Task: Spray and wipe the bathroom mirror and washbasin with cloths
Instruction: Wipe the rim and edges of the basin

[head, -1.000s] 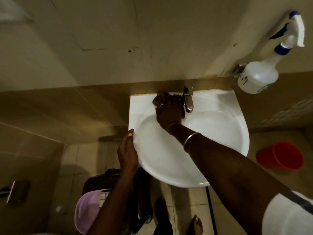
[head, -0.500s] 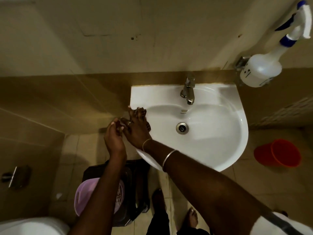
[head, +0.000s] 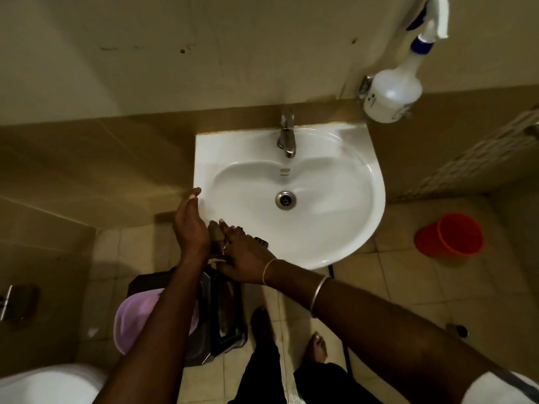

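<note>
The white washbasin (head: 335,228) hangs on the wall under a chrome tap (head: 286,135). My right hand (head: 243,253) lies with straight fingers on a dark cloth (head: 215,234) on the basin's front-left rim. Most of the cloth is hidden under that hand. Beside it, my left hand (head: 189,225) is open with its fingertips against the basin's left edge. A white spray bottle (head: 392,94) with a blue collar sits in a wall holder at the upper right. The mirror is out of view.
A red bucket (head: 449,234) stands on the tiled floor at the right. Below the basin's left side are a dark bin (head: 227,316) and a purple tub (head: 134,319). A white toilet (head: 43,383) shows at the bottom left. My feet are near the basin.
My right hand has slid with the cloth from beside the tap, down the left rim, to the front-left edge. My left hand has stayed at the left rim.
</note>
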### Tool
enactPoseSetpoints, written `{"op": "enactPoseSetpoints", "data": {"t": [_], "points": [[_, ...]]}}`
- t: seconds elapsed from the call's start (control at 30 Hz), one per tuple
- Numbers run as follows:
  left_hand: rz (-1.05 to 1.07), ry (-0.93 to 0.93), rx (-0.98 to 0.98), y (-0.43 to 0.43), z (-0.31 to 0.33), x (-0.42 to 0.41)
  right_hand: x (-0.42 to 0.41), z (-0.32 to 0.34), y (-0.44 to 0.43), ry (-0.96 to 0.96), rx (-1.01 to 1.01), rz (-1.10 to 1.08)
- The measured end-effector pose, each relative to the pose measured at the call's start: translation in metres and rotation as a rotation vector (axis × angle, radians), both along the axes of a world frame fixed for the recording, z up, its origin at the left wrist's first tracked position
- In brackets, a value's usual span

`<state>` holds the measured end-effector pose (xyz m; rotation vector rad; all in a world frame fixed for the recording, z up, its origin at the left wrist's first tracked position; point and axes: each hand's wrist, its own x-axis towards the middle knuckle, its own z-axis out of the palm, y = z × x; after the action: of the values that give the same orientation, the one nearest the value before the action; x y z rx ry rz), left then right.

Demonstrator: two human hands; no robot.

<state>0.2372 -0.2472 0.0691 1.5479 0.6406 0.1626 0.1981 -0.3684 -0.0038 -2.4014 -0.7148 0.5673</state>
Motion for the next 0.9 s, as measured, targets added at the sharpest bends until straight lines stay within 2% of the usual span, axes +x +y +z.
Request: {"op": "enactPoseSetpoints", "data": {"t": [0.3,0.43,0.57,0.73,0.9], "points": [[-0.163,-0.001,0.057,-0.06,-0.009,-0.031,-0.044,0.022,-0.097,-0.222,-0.195,0.103],[-0.406,0.075,0.136,-0.099,-0.01,-0.051,-0.043,0.025,-0.142,-0.285,-0.29,0.043],[-0.663,0.234,0.087,-0.142,-0.017,-0.071,-0.036,0.031,-0.183,-0.312,-0.341,0.051],[-0.9,0.147,0.247,-0.182,-0.021,-0.076,-0.02,0.03,-0.226,-0.341,-0.416,0.068],[-1.035,0.114,0.376,-0.212,-0.028,-0.061,0.002,0.022,-0.263,-0.345,-0.494,0.087]]}}
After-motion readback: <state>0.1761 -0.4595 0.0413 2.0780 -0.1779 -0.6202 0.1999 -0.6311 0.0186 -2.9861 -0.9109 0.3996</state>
